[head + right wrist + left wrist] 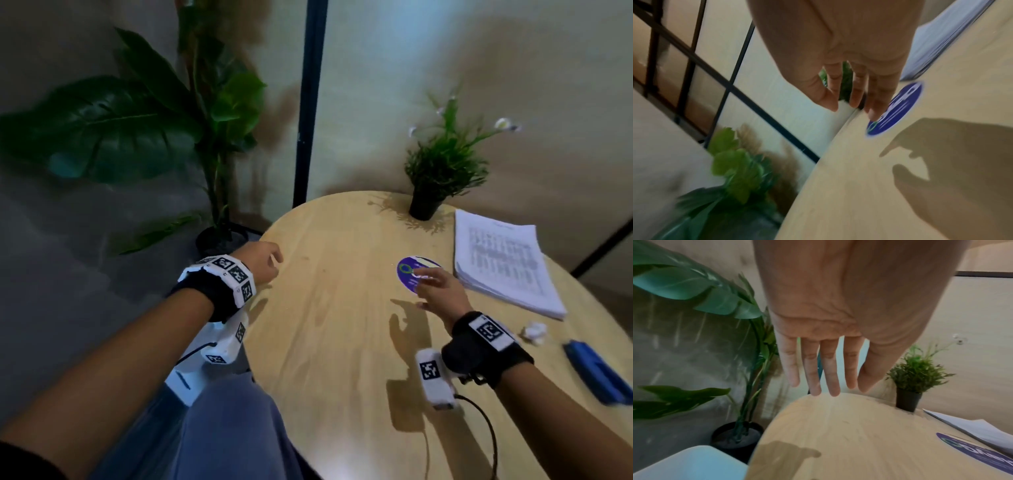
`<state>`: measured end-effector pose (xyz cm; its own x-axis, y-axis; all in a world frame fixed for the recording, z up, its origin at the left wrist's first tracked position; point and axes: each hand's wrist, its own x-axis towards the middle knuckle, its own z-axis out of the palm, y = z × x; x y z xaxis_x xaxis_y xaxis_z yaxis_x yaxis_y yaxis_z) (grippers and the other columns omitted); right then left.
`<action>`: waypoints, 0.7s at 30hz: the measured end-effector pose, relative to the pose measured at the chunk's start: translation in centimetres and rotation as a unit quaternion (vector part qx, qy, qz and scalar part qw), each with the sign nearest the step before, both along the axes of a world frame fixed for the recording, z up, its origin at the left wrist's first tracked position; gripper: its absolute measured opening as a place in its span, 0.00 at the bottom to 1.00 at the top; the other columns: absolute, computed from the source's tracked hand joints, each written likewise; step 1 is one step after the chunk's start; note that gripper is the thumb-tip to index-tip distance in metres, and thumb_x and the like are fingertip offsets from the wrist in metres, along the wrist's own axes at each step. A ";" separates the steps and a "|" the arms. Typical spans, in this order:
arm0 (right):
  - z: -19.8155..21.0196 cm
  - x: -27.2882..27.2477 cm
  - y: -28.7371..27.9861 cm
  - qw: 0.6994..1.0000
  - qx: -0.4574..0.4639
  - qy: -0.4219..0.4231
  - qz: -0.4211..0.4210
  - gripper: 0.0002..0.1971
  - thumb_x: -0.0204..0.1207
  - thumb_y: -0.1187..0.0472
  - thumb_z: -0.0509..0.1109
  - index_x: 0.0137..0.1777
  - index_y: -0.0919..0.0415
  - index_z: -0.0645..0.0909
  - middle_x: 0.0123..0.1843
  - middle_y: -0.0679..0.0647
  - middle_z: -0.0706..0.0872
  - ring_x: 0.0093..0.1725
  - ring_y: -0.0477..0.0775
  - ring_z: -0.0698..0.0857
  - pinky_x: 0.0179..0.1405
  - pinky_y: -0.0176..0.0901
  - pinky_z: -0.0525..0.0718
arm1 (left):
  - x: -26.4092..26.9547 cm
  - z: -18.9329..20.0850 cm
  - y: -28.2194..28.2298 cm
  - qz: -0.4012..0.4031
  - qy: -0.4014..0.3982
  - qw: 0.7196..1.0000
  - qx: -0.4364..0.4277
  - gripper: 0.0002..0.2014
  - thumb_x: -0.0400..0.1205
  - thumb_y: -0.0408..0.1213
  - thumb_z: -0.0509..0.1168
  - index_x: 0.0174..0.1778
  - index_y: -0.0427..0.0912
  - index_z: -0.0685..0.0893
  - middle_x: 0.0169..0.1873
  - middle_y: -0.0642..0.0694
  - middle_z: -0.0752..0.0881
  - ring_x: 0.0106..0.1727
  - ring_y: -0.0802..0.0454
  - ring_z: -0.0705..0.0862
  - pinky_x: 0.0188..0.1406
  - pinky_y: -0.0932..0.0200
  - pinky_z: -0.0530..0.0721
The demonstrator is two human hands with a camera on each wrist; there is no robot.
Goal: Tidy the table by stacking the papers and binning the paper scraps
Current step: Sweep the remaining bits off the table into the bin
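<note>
Here, a round wooden table (342, 308) fills the lower right of the head view, its pale top lit from above so both hands throw shadows on it. The stack of papers (503, 267) lies at about two o'clock on the tabletop, printed side up, with a small potted plant (442, 164) just beyond it at one o'clock near the far rim. A purple round sticker (409, 274) sits at the centre, beside the stack. One crumpled paper scrap (535, 332) rests at three o'clock, near a blue case (597, 371) by the right edge.

The left hand (262, 260) hangs over the table's edge at nine o'clock, fingers straight and holding nothing. The right hand (442, 291) hovers over the sticker, fingers loosely spread, empty.

Off the table at eleven o'clock stands a tall leafy plant (137, 123) in a dark pot on a grey floor, against a beige wall crossed by a black post (310, 102).
</note>
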<state>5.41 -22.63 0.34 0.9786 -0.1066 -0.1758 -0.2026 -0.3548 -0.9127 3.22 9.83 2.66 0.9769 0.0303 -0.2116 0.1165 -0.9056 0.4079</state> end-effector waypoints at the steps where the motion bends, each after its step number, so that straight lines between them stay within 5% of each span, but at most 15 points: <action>1: -0.2 -0.3 -2.3 0.999 -0.033 -0.009 -0.028 0.13 0.75 0.74 0.64 0.54 0.59 0.79 0.58 0.65 0.82 0.49 0.59 0.79 0.42 0.49 0.79 | 0.3 0.0 -1.0 -0.012 0.004 1.000 0.015 0.14 0.80 0.36 0.64 0.62 0.43 0.81 0.54 0.44 0.84 0.51 0.46 0.82 0.49 0.56 0.78; 4: -0.8 -1.2 -8.4 0.984 -0.143 0.015 -0.103 0.16 0.72 0.70 0.69 0.60 0.60 0.80 0.64 0.66 0.81 0.53 0.62 0.83 0.43 0.47 0.80 | 1.2 -0.2 -4.2 -0.051 0.022 0.996 0.064 0.17 0.80 0.38 0.66 0.65 0.43 0.79 0.62 0.41 0.82 0.62 0.43 0.81 0.58 0.54 0.79; 7: -0.9 -1.3 -13.1 0.944 -0.285 0.058 -0.155 0.22 0.68 0.62 0.73 0.63 0.57 0.78 0.67 0.67 0.78 0.61 0.68 0.82 0.60 0.56 0.81 | 2.5 -0.8 -7.6 -0.083 0.047 0.991 0.095 0.22 0.80 0.40 0.67 0.70 0.43 0.75 0.68 0.40 0.77 0.66 0.42 0.79 0.61 0.53 0.78; 10: -1.0 -1.0 -16.0 0.903 -0.390 0.087 -0.155 0.24 0.71 0.60 0.71 0.67 0.57 0.73 0.71 0.66 0.69 0.65 0.70 0.77 0.65 0.55 0.77 | 3.8 -2.2 -10.9 -0.102 0.049 0.987 0.114 0.26 0.81 0.44 0.66 0.75 0.43 0.70 0.71 0.37 0.72 0.67 0.40 0.78 0.66 0.51 0.77; 16: -2.5 0.8 -18.9 0.892 -0.424 0.148 -0.058 0.25 0.71 0.58 0.70 0.70 0.53 0.72 0.72 0.60 0.72 0.66 0.64 0.78 0.63 0.49 0.78 | 5.4 -6.1 -13.7 -0.082 0.060 0.987 0.123 0.36 0.79 0.51 0.65 0.81 0.46 0.60 0.78 0.37 0.61 0.76 0.37 0.68 0.74 0.50 0.71; 21: -3.6 1.8 -18.5 0.900 -0.421 0.115 -0.002 0.13 0.74 0.63 0.65 0.56 0.56 0.84 0.63 0.61 0.82 0.58 0.63 0.84 0.55 0.44 0.80 | 5.5 -8.2 -13.4 -0.056 0.095 0.984 0.138 0.40 0.81 0.56 0.61 0.83 0.42 0.51 0.83 0.34 0.49 0.84 0.37 0.53 0.81 0.44 0.61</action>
<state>7.25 -41.15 -3.24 0.9262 -0.2998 -0.2288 -0.3540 -0.9001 -0.2538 8.72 -3.54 -5.53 0.9207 0.0062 -0.3902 0.0601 -0.9902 0.1259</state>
